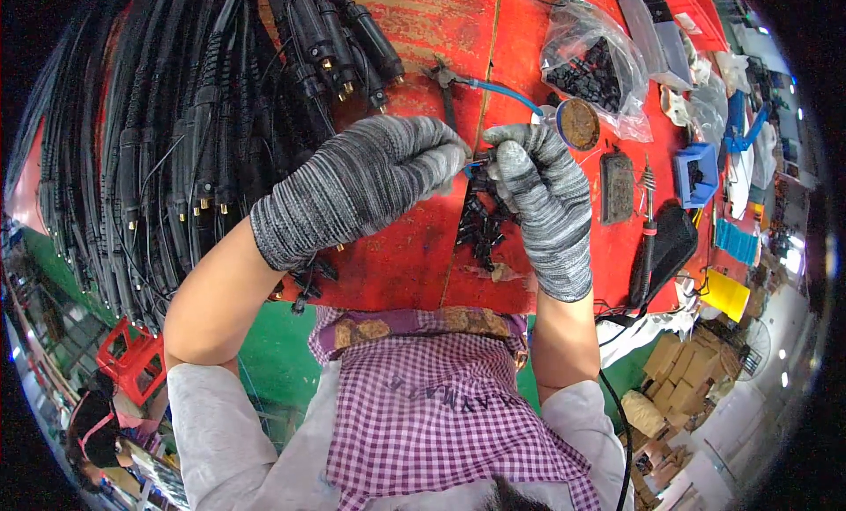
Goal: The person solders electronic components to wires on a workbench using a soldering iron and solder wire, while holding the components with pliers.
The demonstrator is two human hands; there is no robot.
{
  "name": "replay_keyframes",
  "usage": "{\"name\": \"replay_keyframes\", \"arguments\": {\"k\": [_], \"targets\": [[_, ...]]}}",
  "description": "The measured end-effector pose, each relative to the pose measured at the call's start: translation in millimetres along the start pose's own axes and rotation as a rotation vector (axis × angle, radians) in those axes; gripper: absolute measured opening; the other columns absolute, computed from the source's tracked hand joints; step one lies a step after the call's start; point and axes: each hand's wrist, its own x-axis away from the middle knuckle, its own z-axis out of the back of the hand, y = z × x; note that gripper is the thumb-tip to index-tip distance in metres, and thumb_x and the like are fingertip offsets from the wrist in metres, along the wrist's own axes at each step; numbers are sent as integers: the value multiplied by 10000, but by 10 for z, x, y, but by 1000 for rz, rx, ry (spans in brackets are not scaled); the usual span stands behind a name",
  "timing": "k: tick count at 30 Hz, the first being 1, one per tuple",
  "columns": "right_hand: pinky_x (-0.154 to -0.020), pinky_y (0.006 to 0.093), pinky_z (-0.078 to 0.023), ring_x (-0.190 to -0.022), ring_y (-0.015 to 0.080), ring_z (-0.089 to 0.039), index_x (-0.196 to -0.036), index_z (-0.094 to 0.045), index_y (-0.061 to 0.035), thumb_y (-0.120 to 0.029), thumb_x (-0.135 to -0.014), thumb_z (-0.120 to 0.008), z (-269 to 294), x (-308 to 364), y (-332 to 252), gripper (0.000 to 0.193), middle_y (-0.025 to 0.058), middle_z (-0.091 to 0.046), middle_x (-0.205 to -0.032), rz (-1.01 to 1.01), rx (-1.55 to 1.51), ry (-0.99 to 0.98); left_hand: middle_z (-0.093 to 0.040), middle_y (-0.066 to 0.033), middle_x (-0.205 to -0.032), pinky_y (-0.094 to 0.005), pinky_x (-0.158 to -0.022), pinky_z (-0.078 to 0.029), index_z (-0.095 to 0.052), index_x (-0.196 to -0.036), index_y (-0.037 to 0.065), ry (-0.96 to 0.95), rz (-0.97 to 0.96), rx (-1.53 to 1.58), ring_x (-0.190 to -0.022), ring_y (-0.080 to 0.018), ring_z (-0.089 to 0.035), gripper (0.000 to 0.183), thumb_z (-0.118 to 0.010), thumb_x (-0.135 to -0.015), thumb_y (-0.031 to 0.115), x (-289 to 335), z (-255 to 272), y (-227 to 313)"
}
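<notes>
Both hands wear grey striped knitted gloves and meet above the red table (379, 273). My left hand (379, 163) is closed in a pinch, its fingertips hiding most of what they hold. Facing it, my right hand (546, 198) pinches a small dark piece (481, 159) with a hint of blue, in the narrow gap between the hands. Below the fingertips lies a loose pile of small black parts (480, 233). Just beyond the hands rest cutting pliers (445, 77) with a blue handle. To the left hang many black cables (207, 97) with brass-coloured tips.
At the right lie a round tin of brown matter (579, 124), a dark rectangular block (617, 188) and a soldering iron (649, 233). Farther back is a clear bag of black parts (595, 75). A blue bin (697, 176) stands near the right edge.
</notes>
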Motion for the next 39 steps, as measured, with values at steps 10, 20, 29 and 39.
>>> {"name": "replay_keyframes", "arguments": {"k": [10, 20, 29, 39], "targets": [[-652, 213, -435, -701, 70, -525, -899, -557, -9, -32, -793, -547, -58, 185, 198, 108, 26, -579, -810, 430, 170, 170, -558, -38, -687, -239, -614, -434, -555, -891, 6, -23, -21, -99, -652, -102, -534, 161, -477, -841, 138, 31, -68, 49], [-580, 181, -414, -645, 39, -487, -961, -563, -32, -128, -812, -557, 138, 206, 173, 177, 12, -579, -806, 1, -207, -12, -584, -103, -757, -280, -633, -462, -595, -897, 22, 289, -466, -465, -707, -216, -581, 154, -558, -748, 28, 95, -291, -30], [-640, 195, -434, -732, 51, -521, -980, -564, -34, -63, -797, -561, 153, 217, 97, 185, 24, -596, -868, 90, -76, -31, -580, -94, -740, -280, -623, -456, -603, -855, 27, 262, -371, -454, -705, -206, -580, 117, -567, -744, 39, 111, -282, 38], [-596, 193, -439, -684, 50, -520, -970, -567, -36, -37, -795, -555, 136, 222, 107, 175, 25, -596, -849, 151, -59, -16, -593, -72, -774, -259, -672, -452, -597, -864, 17, 218, -236, -243, -727, -146, -570, 112, -555, -765, 50, 130, -288, 61]]}}
